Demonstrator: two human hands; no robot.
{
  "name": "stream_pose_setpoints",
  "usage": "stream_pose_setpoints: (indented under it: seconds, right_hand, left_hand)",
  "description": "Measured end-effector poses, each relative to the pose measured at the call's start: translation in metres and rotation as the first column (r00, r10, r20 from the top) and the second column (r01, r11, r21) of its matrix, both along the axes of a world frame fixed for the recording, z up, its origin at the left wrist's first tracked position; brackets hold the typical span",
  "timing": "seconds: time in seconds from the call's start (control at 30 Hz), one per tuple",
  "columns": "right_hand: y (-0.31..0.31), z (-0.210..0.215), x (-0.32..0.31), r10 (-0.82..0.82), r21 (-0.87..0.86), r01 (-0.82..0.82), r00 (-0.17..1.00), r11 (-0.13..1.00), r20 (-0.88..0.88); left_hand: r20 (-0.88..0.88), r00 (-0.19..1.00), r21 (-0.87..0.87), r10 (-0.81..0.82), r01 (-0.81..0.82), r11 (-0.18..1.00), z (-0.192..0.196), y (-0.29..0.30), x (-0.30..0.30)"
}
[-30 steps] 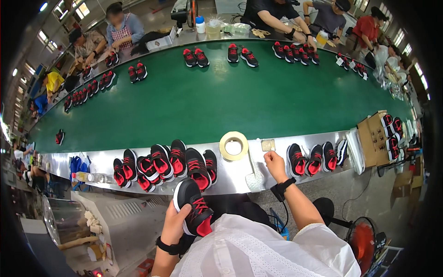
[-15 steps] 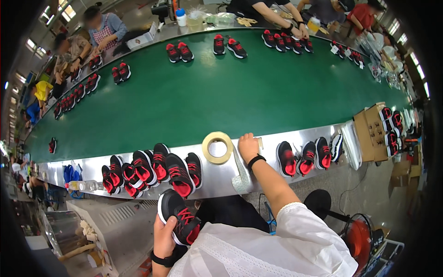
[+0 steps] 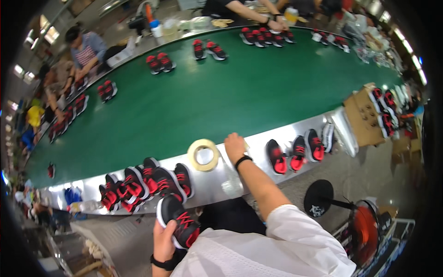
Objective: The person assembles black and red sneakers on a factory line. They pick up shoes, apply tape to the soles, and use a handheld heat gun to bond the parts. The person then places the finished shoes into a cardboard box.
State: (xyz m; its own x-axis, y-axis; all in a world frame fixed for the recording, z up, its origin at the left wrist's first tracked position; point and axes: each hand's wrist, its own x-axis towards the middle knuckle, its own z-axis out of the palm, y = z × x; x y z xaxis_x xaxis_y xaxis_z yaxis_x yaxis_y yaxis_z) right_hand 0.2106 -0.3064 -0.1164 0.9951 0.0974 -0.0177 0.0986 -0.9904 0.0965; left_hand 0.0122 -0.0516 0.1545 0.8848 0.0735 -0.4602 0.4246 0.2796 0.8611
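My left hand (image 3: 164, 242) is closed around a black sports shoe (image 3: 177, 221) with red laces and a white sole, held in front of my body below the metal ledge (image 3: 210, 188). My right hand (image 3: 236, 146) rests at the ledge's far side, by the green belt, with its fingers curled. A small beige piece (image 3: 247, 147) shows beside it; whatever the fingers pinch is hidden. Just left of that hand lies a cream tape roll (image 3: 213, 158). A pale, glossy strip (image 3: 231, 188) runs across the ledge below the hand.
Several black-and-red shoes (image 3: 165, 182) crowd the ledge at left, others (image 3: 277, 157) stand at right near a cardboard box (image 3: 363, 117). Pairs of shoes (image 3: 160, 63) sit across the green belt (image 3: 194, 101). Co-workers' hands (image 3: 278, 23) work opposite. A fan (image 3: 364, 228) stands at lower right.
The whole view has shifted and tilted, so the belt and far shoes appear further left. Both hands keep their places, the left still on the shoe, the right beside the tape roll.
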Motion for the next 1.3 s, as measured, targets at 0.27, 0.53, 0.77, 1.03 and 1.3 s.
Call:
stream_pose_setpoints:
  seconds: [0.27,0.53,0.77,1.03,1.3]
  right_hand:
    - [-0.029,0.067,-0.037,-0.161,0.526,0.03,0.965,0.85,0.206]
    - [-0.163,0.083,-0.182,-0.737,0.245,0.7,0.664,0.671,0.125]
    - [-0.17,0.065,-0.171,-0.775,0.186,0.756,0.628,0.628,0.068]
    - [-0.171,0.046,-0.181,-0.563,0.48,0.415,0.798,0.773,0.216]
    - [-0.248,0.052,-0.154,-0.66,0.63,0.527,0.751,0.571,-0.031]
  left_hand:
    - [-0.002,0.999,-0.072,-0.047,0.047,0.996,-0.013,-0.004,0.006]
    - [0.016,0.994,-0.104,-0.108,0.109,0.989,-0.022,-0.023,0.029]
    - [0.036,0.981,-0.118,-0.19,0.193,0.974,-0.016,-0.045,0.045]
    - [0.034,0.988,-0.158,-0.151,0.154,0.975,-0.024,-0.052,0.044]
    - [0.042,0.993,-0.136,-0.109,0.114,0.984,-0.027,-0.058,0.041]
